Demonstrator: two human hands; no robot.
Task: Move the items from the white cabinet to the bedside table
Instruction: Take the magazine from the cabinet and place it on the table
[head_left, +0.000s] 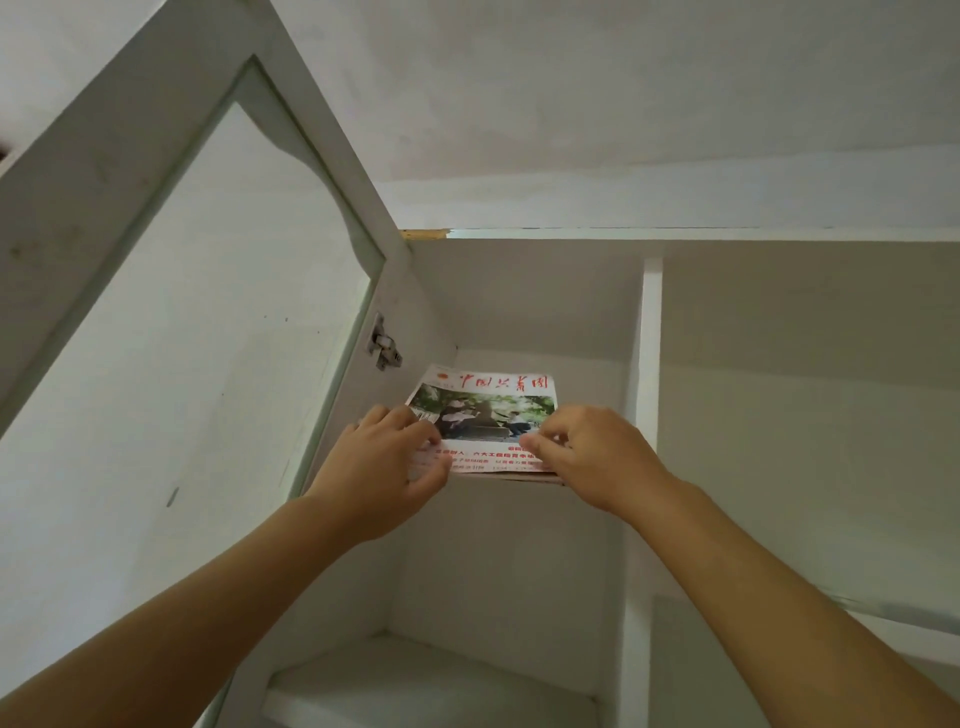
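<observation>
Both hands (384, 467) (597, 457) gripping magazine (488, 410) (red title), on white cabinet (644, 395) shelf

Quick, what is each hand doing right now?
Left hand: grips the magazine's near left corner.
Right hand: pinches its near right edge.

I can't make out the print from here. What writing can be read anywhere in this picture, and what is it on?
"中国共青团": large red brush title across the top of the magazine lying on the cabinet shelf.
Red and smaller lines near the cover's bottom edge: too blurred to read.
No other writing shows.
</observation>
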